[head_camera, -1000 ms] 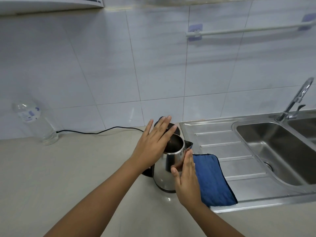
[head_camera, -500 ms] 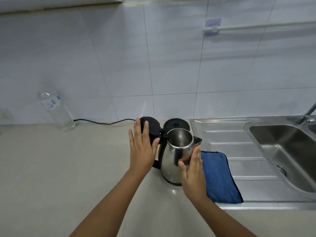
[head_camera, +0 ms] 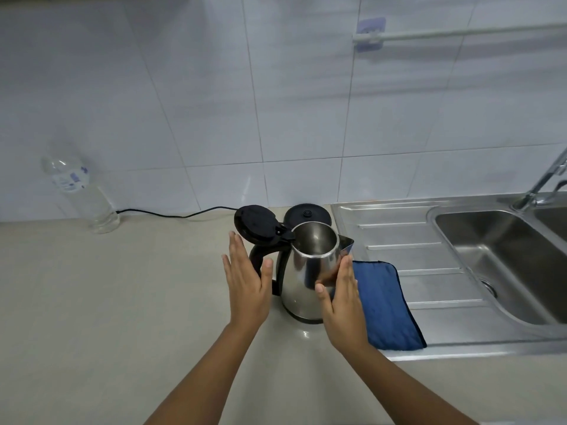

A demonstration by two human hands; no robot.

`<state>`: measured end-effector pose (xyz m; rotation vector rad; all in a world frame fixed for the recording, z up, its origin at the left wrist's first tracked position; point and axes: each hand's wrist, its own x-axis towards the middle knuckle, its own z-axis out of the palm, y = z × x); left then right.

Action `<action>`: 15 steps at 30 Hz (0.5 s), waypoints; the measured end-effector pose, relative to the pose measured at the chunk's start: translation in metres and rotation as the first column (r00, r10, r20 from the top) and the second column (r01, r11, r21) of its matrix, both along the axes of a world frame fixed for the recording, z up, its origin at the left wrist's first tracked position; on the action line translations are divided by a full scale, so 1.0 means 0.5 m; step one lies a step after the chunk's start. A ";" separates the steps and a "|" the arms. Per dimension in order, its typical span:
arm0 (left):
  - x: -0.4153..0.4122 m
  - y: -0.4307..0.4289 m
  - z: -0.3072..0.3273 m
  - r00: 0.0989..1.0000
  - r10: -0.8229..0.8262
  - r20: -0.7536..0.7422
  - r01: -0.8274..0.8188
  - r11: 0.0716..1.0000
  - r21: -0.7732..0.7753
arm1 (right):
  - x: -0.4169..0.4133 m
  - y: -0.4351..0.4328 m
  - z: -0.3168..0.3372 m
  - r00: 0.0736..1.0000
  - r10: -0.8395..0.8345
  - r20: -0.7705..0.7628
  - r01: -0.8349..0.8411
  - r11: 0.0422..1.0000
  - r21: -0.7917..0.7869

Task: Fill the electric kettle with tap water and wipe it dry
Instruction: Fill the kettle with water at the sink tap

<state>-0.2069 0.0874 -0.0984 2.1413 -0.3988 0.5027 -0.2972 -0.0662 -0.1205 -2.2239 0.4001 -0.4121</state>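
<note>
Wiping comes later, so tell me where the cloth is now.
Head view, right of centre: the cloth lies flat on the drainboard near its left edge, just right of the kettle, partly behind the right hand.

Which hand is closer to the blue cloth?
Right. The right hand sits right beside the cloth, at its left edge; the left hand is beyond the kettle, by its handle.

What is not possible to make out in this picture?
Head view:
- Tap: spout cut off by the right edge.
- Kettle: right side hidden by the right hand; handle partly hidden by the left hand.
- Label on the bottle: blurred, too small to read.
- Cord: far end hidden behind the bottle.
</note>
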 end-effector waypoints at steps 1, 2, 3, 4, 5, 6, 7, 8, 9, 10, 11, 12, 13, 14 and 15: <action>0.001 0.001 -0.004 0.999 -0.013 -0.046 0.012 1.000 -0.016 | 0.000 -0.002 -0.004 1.000 -0.005 0.002 0.005 0.999 0.045; 0.008 0.003 -0.005 0.996 -0.032 -0.088 0.030 0.999 -0.028 | 0.002 -0.005 -0.007 1.000 -0.020 0.001 0.019 0.994 0.105; 0.017 0.006 -0.003 0.991 -0.062 -0.119 0.058 0.998 -0.035 | 0.004 -0.010 -0.011 0.999 -0.038 -0.012 0.039 0.984 0.172; 0.027 0.009 0.000 0.984 -0.106 -0.142 0.100 0.994 -0.047 | 0.006 -0.014 -0.014 0.998 -0.052 -0.027 0.056 0.971 0.232; 0.040 0.014 0.002 0.972 -0.161 -0.170 0.152 0.986 -0.066 | 0.008 -0.020 -0.019 0.998 -0.053 -0.034 0.061 0.957 0.284; 0.051 0.018 0.005 0.953 -0.220 -0.210 0.205 0.974 -0.093 | 0.010 -0.025 -0.021 0.998 -0.045 -0.032 0.053 0.944 0.326; 0.060 0.022 0.009 0.928 -0.267 -0.260 0.242 0.962 -0.124 | 0.013 -0.031 -0.023 0.999 -0.033 -0.025 0.040 0.931 0.363; 0.067 0.025 0.011 0.911 -0.280 -0.303 0.250 0.959 -0.135 | 0.015 -0.035 -0.025 0.999 -0.025 -0.026 0.033 0.922 0.385; 0.074 0.027 0.013 0.903 -0.277 -0.328 0.247 0.960 -0.132 | 0.018 -0.038 -0.028 0.999 -0.017 -0.031 0.028 0.917 0.399; 0.081 0.028 0.014 0.900 -0.269 -0.343 0.240 0.963 -0.126 | 0.020 -0.039 -0.030 0.999 -0.014 -0.051 0.034 0.912 0.409; 0.087 0.027 0.013 0.900 -0.256 -0.352 0.223 0.966 -0.130 | 0.023 -0.039 -0.033 0.998 -0.008 -0.066 0.035 0.903 0.428; 0.093 0.025 0.011 0.903 -0.233 -0.360 0.196 0.971 -0.137 | 0.025 -0.038 -0.035 0.998 -0.001 -0.070 0.033 0.890 0.456; 0.100 0.022 0.009 0.906 -0.214 -0.366 0.170 0.974 -0.149 | 0.027 -0.037 -0.040 0.998 0.003 -0.057 0.026 0.874 0.485; 0.105 0.019 0.008 0.907 -0.202 -0.368 0.150 0.975 -0.165 | 0.028 -0.034 -0.042 0.999 0.001 -0.047 0.023 0.862 0.507; 0.108 0.016 0.006 0.906 -0.199 -0.373 0.136 0.973 -0.187 | 0.029 -0.032 -0.046 0.999 0.000 -0.040 0.021 0.853 0.521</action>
